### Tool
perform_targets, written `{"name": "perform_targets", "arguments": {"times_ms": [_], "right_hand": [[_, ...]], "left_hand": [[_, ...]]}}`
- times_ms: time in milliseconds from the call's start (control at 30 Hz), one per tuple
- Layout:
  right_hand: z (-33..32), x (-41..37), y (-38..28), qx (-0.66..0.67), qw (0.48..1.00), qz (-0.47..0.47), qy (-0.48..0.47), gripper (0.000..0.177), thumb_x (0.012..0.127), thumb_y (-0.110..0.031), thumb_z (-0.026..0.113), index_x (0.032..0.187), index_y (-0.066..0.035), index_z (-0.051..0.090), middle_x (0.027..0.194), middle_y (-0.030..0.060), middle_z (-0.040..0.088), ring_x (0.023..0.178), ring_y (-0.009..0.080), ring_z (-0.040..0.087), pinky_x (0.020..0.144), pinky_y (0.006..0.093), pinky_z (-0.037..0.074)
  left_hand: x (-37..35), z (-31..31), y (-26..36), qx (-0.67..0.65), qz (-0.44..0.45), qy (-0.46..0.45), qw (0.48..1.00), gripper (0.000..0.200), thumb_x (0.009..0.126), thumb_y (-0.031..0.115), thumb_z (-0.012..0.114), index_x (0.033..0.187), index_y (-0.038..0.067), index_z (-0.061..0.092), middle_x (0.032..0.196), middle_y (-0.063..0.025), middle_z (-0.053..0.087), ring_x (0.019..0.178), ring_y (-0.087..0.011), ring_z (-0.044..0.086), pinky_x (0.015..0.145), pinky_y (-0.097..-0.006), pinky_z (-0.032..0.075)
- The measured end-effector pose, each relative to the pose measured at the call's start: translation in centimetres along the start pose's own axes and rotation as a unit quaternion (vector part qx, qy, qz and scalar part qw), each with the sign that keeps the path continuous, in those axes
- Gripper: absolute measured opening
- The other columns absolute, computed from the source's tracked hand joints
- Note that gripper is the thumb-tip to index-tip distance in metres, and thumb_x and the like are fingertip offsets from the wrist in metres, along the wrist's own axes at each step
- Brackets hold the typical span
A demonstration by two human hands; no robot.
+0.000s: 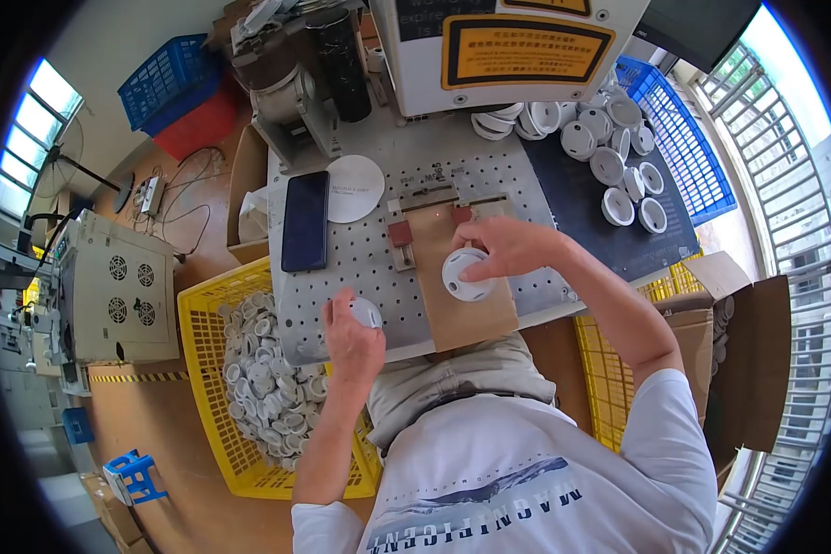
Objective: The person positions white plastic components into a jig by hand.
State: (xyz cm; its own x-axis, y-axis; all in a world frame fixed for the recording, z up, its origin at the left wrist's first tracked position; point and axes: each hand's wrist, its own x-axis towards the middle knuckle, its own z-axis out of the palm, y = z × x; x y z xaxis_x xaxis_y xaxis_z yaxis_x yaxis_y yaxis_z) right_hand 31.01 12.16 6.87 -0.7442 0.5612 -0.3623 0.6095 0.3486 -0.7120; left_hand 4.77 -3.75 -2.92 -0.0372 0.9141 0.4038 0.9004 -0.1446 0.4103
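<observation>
My right hand [496,249] is closed on a white round plastic cap [467,283] with small slots, thumb on its face. It is over a brown cardboard strip [439,245], which lies on the perforated metal plate [360,263]. Another white round cap [366,312] is gripped by my left hand [349,334] near the plate's front left edge. Two dark red blocks, the left block [400,234] and the right block [461,214], flank the far part of the cardboard. A tiny red light spot shows between them.
A phone [306,222] and a white paper disc [355,189] lie at left. Many caps [609,166] sit on a dark mat [582,231] at right. A yellow basket [214,388] of white caps stands lower left. A machine housing [517,55] overhangs the back; a cardboard box [748,342] is at right.
</observation>
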Motion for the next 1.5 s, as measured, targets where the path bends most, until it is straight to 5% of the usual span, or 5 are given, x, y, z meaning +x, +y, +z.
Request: {"name": "perform_targets", "arguments": {"times_ms": [100,200,333,433,1500], "right_hand": [[0.7,-0.3,-2.1,-0.213,0.961,-0.027,0.177,0.054,0.082,-0.039,0.074,0.116,0.000,0.059,0.099,0.0174,0.067,0.093,0.0351,0.065,0.082,0.0413,0.050],[1.8,-2.6,-5.6,-0.241,0.947,0.092,0.190,0.058,0.080,-0.045,0.074,0.113,0.000,0.057,0.107,0.0189,0.064,0.089,0.0376,0.066,0.077,0.0451,0.052],[7.1,-1.7,-3.4,-0.252,0.930,0.047,0.263,0.055,0.079,-0.046,0.075,0.099,0.001,0.054,0.115,0.0208,0.057,0.074,0.0359,0.067,0.062,0.0459,0.055],[7.8,-0.3,-2.2,-0.203,0.936,-0.016,0.286,0.043,0.081,-0.035,0.075,0.098,-0.002,0.053,0.124,0.0197,0.055,0.080,0.0371,0.068,0.064,0.0458,0.054],[5.2,3.0,-2.1,-0.224,0.939,-0.063,0.253,0.038,0.084,-0.023,0.073,0.107,-0.001,0.051,0.121,0.0210,0.056,0.075,0.0400,0.068,0.065,0.0471,0.055]], "left_hand": [[0.5,-0.8,0.6,0.005,0.020,0.013,1.000,0.027,0.053,-0.010,0.065,0.079,-0.007,0.061,0.117,-0.0198,0.053,0.103,-0.0412,0.051,0.089,-0.0487,0.043],[0.3,-0.9,0.6,-0.005,0.026,0.014,1.000,0.025,0.052,-0.010,0.067,0.076,-0.006,0.061,0.117,-0.0194,0.053,0.104,-0.0413,0.051,0.089,-0.0488,0.043],[0.2,-0.4,0.4,-0.004,0.017,0.004,1.000,0.023,0.054,-0.007,0.070,0.075,-0.005,0.064,0.119,-0.0209,0.051,0.104,-0.0420,0.050,0.088,-0.0487,0.044],[0.4,-0.7,0.4,0.014,0.036,-0.005,0.999,0.021,0.055,-0.004,0.071,0.076,-0.005,0.065,0.120,-0.0227,0.051,0.104,-0.0428,0.050,0.087,-0.0488,0.044],[0.4,-0.8,0.5,0.007,0.016,-0.008,1.000,0.028,0.054,-0.004,0.073,0.080,-0.005,0.066,0.121,-0.0211,0.051,0.106,-0.0426,0.050,0.090,-0.0483,0.044]]}}
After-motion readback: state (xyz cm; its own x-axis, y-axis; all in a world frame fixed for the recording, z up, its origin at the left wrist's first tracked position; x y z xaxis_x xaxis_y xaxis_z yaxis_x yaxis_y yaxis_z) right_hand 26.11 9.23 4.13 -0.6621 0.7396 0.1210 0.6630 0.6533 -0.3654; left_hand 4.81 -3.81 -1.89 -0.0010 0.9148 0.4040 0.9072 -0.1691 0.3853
